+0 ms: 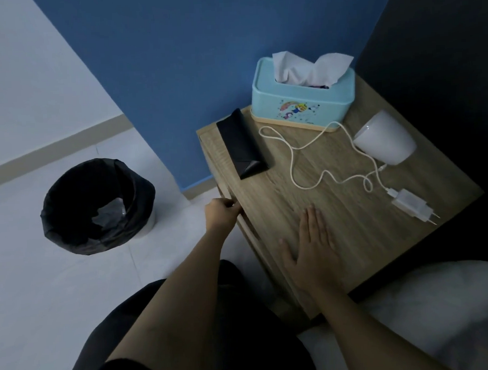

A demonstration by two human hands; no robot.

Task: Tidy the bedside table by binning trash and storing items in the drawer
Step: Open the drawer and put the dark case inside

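The wooden bedside table (336, 208) carries a black glasses case (242, 145), a white charger plug (411, 205) with its looping cable (305, 151), a white cup (385, 141) lying on its side, and a light blue tissue box (302, 98). My left hand (220, 215) curls its fingers around the top edge of the drawer front (246, 226) at the table's left side. My right hand (314, 246) lies flat on the tabletop, fingers spread, holding nothing. A bin (98, 205) lined with a black bag stands on the floor to the left, with crumpled clear trash inside.
A blue wall (190, 61) rises behind the table and a dark panel (441, 64) stands to its right. White bedding (438, 316) lies at the lower right. My dark-clothed knee (202, 340) is just below the table, above pale floor tiles (46, 305).
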